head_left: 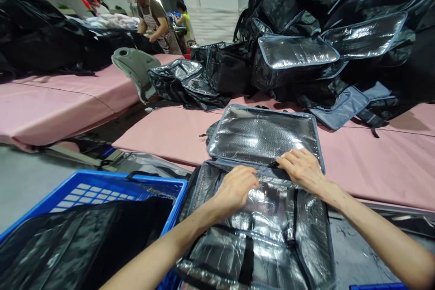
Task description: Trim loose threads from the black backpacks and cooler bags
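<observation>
An open insulated bag [261, 222] with silver foil lining lies in front of me. Its lid [263, 133] is flipped back onto the pink table [374, 158]. My left hand [234, 189] rests curled on the bag's back rim at the hinge, fingers pressed together on the lining. My right hand [301, 167] sits just right of it on the same rim. Its fingers pinch a small dark thing [273, 163], perhaps a zipper pull or tool; I cannot make out which.
A blue plastic crate [102, 190] holding dark bags stands at my lower left. A heap of black and silver insulated bags [316, 41] covers the table's far side. A grey chair back [136, 70] and a second pink table [50, 104] lie left. A person in an apron [154, 20] works farther back.
</observation>
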The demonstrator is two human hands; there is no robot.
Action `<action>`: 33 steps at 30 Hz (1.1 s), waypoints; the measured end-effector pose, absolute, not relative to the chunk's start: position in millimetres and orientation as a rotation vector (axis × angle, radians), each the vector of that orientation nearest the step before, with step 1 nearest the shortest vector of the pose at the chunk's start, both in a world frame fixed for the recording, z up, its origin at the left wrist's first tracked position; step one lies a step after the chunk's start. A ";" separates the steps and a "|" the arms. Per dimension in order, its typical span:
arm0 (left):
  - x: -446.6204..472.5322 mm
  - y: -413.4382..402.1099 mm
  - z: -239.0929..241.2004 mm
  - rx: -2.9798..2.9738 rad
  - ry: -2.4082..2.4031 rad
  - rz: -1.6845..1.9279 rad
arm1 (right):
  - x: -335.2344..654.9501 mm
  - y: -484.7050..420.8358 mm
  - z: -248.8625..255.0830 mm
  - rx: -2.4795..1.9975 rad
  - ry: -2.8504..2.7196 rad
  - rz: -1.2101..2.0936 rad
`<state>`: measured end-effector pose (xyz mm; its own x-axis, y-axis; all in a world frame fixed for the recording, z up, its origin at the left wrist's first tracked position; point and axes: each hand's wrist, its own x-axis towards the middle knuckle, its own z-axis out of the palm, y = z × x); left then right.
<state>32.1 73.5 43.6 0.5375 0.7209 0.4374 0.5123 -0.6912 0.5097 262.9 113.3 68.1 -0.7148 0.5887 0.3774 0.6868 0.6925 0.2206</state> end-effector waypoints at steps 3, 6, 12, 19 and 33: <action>30.5 71.8 50.4 2.317 1.164 0.853 | 267.9 110.4 67.0 -1.088 -2.532 -0.378; 39.3 76.6 58.3 2.117 1.312 0.778 | 271.2 104.2 65.5 -1.126 -2.463 -0.200; 55.4 85.0 67.8 1.923 1.423 0.813 | 266.1 96.7 62.3 -1.132 -2.451 -0.075; 60.3 86.9 64.8 1.795 1.407 0.857 | 259.8 101.2 61.9 -1.125 -2.523 -0.124; 23.4 102.8 69.5 2.400 1.325 0.533 | 265.6 101.3 56.2 -1.128 -2.470 -0.034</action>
<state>23.4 102.8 69.5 0.4924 0.8563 0.1560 0.7258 -0.5029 0.4693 265.6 101.3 56.2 -0.5808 0.7166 0.3863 0.7269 0.6701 -0.1501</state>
